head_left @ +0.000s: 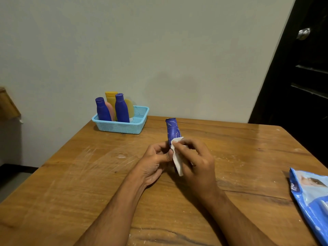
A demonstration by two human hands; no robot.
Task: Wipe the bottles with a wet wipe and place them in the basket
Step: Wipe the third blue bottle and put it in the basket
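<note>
blue bottle [172,130] held up over mid bench [71,174], cap end pointing to 12 o'clock, lower body hidden by both hands. left hand [156,162] grasps the bottle's lower half, fingers curled round it, thumb on the near side. right hand [197,162] pinches the wet wipe [177,162] against the bottle, fingertips [174,143] pressing the wipe at about mid body; rest of wipe hangs down toward 6 o'clock. pale streaks on the upper body, dust or wet marks, cannot tell.

blue basket [140,119] sits at 10 o'clock from the hands, on the far bench edge near the wall, well apart. it already holds two upright blue bottles [121,110], a yellow bottle [111,100] and a pink one [110,108] behind them. wipes pack [310,196] at 4 o'clock, right bench edge.

handling guess: plastic, light, stiff enough to squeeze a bit; likely slick once wet, so hold round the body, not the cap. step: wiping, upper part not yet covered. free room in the basket looks to be at its right end.
</note>
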